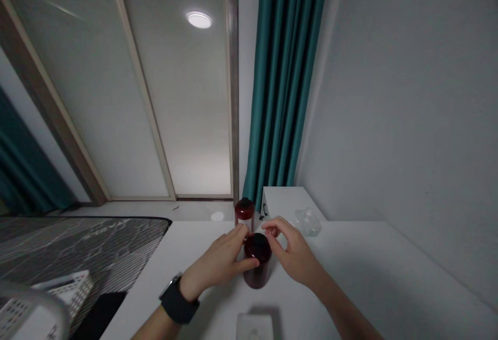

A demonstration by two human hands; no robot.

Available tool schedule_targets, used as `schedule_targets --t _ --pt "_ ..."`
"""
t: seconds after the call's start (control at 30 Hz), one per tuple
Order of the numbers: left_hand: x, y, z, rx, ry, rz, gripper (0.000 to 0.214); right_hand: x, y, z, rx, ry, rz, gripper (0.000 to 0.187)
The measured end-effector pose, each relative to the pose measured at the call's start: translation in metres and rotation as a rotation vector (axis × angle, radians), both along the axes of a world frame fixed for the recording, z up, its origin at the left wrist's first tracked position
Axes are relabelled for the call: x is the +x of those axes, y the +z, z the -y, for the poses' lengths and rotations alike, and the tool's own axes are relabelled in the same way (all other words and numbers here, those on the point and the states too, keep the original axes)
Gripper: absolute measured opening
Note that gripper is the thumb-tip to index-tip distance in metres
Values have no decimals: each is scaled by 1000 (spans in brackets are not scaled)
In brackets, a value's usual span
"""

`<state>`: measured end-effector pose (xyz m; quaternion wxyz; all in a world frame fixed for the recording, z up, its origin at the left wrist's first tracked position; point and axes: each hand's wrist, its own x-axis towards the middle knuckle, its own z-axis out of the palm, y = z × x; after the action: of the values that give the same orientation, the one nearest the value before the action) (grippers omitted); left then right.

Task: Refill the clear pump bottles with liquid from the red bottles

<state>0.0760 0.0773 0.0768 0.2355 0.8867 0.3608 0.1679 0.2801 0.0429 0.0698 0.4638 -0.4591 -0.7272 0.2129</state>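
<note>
A dark red-brown bottle (257,273) with a black cap stands upright on the white table (350,277). My left hand (223,257), with a dark watch on the wrist, is wrapped round the bottle's left side, its thumb across the front. My right hand (290,249) is at the upper right of the bottle, beside the cap. Its thumb and fingers are curled close together; whether anything small is between them is hidden. Just behind stands a second red-brown bottle (244,210) with a pale label, partly covered by my left fingers.
A crumpled clear plastic piece (308,221) lies behind my right hand. A white box-like cabinet (290,200) stands at the table's far edge. Near the front is a small white block (254,327). At lower left are a white perforated basket (78,290) and a grey striped bed (128,241).
</note>
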Motion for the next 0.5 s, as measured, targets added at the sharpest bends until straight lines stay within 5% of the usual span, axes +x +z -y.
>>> schedule_targets --t 0.27,0.43,0.5 --pt "-1 0 0 2 -12 13 33 10 -3 -2 -69 48 -27 36" --pt "-4 4 -1 -27 -41 39 34 13 -33 -5 -259 249 80 106" --pt "-5 8 0 -52 -46 40 33 7 -40 -7 -298 264 15 108"
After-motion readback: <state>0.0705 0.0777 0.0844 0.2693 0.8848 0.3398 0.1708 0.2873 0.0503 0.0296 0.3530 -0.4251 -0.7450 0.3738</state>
